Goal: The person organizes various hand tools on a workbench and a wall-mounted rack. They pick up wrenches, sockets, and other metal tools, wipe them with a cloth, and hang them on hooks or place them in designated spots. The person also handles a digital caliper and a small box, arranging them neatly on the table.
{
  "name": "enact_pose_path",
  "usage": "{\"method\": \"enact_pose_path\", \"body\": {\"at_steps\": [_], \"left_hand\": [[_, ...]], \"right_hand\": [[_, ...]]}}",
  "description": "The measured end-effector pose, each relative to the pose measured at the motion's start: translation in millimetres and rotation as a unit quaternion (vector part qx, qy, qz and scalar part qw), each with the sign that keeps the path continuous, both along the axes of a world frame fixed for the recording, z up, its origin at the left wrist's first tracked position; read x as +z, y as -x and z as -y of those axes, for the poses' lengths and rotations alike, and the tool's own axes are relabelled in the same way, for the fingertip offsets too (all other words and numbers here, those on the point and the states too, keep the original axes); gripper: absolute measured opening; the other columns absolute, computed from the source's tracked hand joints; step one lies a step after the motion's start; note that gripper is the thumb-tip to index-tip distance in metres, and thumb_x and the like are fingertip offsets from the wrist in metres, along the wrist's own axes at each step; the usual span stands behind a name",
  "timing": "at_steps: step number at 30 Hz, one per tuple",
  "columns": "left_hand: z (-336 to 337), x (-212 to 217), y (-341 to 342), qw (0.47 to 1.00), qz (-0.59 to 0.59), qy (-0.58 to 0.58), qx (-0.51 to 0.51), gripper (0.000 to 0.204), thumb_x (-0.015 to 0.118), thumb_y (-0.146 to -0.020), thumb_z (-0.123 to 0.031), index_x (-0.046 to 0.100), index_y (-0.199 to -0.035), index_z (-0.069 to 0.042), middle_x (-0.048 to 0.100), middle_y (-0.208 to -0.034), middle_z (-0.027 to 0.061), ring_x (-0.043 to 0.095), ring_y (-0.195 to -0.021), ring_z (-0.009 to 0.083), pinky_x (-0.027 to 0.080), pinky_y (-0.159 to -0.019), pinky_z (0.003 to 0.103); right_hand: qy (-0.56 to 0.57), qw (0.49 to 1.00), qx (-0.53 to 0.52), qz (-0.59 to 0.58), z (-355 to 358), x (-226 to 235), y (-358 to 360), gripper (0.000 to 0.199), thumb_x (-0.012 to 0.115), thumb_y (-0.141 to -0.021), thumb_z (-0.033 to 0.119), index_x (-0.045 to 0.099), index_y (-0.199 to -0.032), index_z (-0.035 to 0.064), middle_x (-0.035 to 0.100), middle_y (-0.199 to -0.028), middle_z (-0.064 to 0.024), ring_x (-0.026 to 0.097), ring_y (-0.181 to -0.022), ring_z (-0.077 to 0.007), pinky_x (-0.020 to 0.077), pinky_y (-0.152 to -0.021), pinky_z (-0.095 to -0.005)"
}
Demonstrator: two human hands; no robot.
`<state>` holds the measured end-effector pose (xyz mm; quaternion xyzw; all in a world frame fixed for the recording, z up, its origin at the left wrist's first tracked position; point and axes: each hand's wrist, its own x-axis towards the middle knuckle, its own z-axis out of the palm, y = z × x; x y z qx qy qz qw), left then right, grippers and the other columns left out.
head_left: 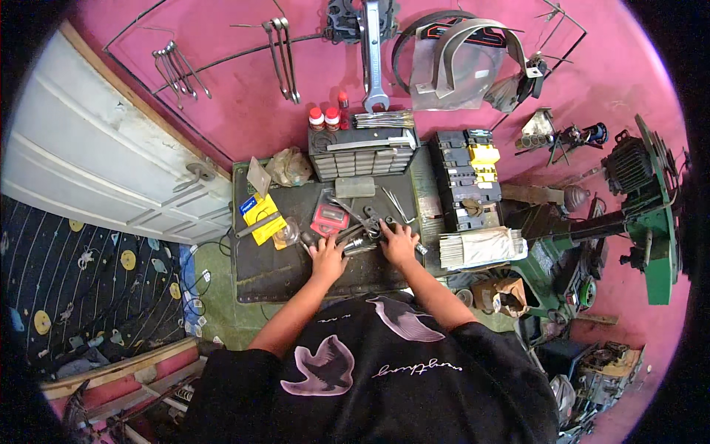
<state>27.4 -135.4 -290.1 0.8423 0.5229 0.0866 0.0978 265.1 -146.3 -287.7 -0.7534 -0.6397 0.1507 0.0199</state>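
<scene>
Likely the metal tools (358, 243) are heavy and stiff; grasp mid-length. Whether left hand (328, 259) or right hand (400, 245) grips, I cannot tell

From my remote feed I note a dark, worn, rectangular worktop (270, 281), its near edge scuffed. Far side: a grey, many-drawered cabinet (362, 161); just left of it, a crumpled, translucent plastic bag (289, 169). Nearer, I log a small, pale grey, rectangular box (355, 187), thin, silver, bent metal rods (398, 205), a red-and-clear packet (330, 216), and a yellow-and-blue card packet (271, 228). Near the middle: a loose cluster of dark and silver metal tools (359, 244).
</scene>
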Motion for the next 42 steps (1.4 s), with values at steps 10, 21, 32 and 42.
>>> {"method": "enact_pose_path", "body": {"at_steps": [10,21,32,42], "left_hand": [[-16.3,-12.3,8.1,0.993,0.05,0.092,0.047,0.041,0.073,-0.084,-0.03,0.062,-0.119,-0.012,0.06,-0.123,0.0065,0.05,-0.117,0.0296,0.035,-0.093,0.052],[-47.9,-16.1,0.7,1.0,0.011,-0.009,-0.014,0.04,0.077,-0.078,-0.034,0.07,-0.112,-0.014,0.067,-0.112,0.0068,0.057,-0.113,0.0265,0.037,-0.09,0.048],[-33.7,34.2,-4.9,0.978,0.121,-0.071,-0.152,0.037,0.076,-0.078,-0.034,0.069,-0.104,-0.008,0.061,-0.097,0.0041,0.054,-0.099,0.0239,0.036,-0.084,0.047],[-24.2,63.3,-23.5,0.955,0.174,-0.157,-0.181,0.022,0.075,-0.076,-0.027,0.068,-0.086,-0.009,0.061,-0.083,0.0021,0.056,-0.086,0.0224,0.035,-0.075,0.045]], "right_hand": [[-0.077,0.985,-0.056,-0.145,-16.6,-4.7,12.7,0.069,0.066,-0.079,0.014,0.048,-0.143,0.0283,0.057,-0.135,-0.0078,0.045,-0.126,-0.0341,0.0305,-0.098,-0.0568],[-0.158,0.922,-0.133,-0.329,-39.0,-3.1,18.1,0.03,0.079,-0.083,0.012,0.068,-0.104,-0.0049,0.073,-0.088,-0.0178,0.071,-0.078,-0.022,0.0542,-0.072,-0.0337],[-0.169,0.848,-0.258,-0.432,-23.6,82.1,17.7,0.027,0.076,-0.088,0.013,0.07,-0.107,-0.0047,0.074,-0.088,-0.0081,0.068,-0.079,-0.0113,0.0535,-0.072,-0.0258],[-0.171,0.814,-0.212,-0.513,20.3,111.1,-7.7,0.035,0.073,-0.089,0.01,0.066,-0.123,0.0034,0.073,-0.107,-0.0073,0.066,-0.097,-0.0113,0.0522,-0.078,-0.0275]]}}
